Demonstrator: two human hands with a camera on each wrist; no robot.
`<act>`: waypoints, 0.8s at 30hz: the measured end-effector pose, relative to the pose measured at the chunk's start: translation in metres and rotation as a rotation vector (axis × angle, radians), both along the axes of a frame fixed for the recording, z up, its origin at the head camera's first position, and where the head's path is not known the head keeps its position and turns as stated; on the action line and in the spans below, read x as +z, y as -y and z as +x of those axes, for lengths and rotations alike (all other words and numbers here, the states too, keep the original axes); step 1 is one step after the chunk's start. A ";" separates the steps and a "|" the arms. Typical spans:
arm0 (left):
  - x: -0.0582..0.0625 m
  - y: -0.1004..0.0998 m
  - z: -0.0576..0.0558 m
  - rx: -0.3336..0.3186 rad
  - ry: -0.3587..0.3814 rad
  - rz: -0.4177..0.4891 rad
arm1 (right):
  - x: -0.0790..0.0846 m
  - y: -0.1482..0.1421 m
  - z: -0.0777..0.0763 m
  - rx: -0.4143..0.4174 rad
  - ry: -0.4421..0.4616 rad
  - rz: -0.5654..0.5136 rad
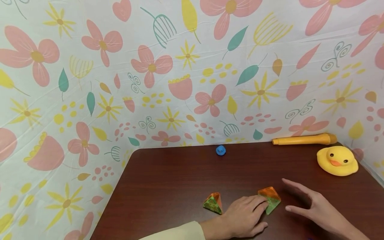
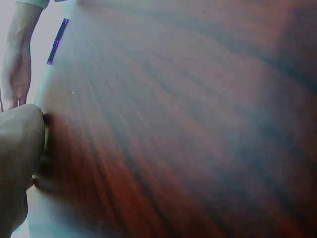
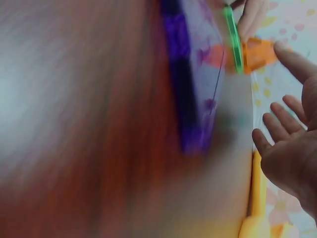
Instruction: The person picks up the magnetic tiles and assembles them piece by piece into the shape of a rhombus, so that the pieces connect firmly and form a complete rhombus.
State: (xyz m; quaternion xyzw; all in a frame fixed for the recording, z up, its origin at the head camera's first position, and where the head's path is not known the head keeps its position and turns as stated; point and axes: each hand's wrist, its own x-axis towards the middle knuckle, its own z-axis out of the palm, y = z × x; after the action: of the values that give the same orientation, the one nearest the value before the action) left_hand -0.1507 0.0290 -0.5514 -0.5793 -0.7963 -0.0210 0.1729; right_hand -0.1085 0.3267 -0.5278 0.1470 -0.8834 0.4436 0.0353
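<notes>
My left hand lies low over the table, fingertips touching an orange and green translucent magnetic tile piece. Its thumb is apart from that piece, and the fingers cover part of the left edge. To the right, my right hand hovers with thumb and fingers spread, holding nothing. A second magnetic tile piece, tilted and also green and orange, sits left of the left hand. The right wrist view shows a blurred purple translucent tile on the table in the foreground; the left wrist view catches it as a thin strip.
On the dark brown table, a small blue toy duck stands at the back edge. A yellow toy duck and a yellow toy microphone lie at the back right. Flower-patterned cloth hangs behind.
</notes>
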 end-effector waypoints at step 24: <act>-0.002 0.000 -0.001 0.007 -0.012 -0.009 | -0.094 -0.088 0.033 0.322 -0.037 0.158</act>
State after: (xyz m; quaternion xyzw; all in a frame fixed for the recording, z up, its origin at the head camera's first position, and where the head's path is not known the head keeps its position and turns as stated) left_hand -0.1516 0.0290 -0.5532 -0.5776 -0.7972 -0.0133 0.1750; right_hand -0.0752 0.4144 -0.6221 0.2971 -0.8798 0.3698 -0.0315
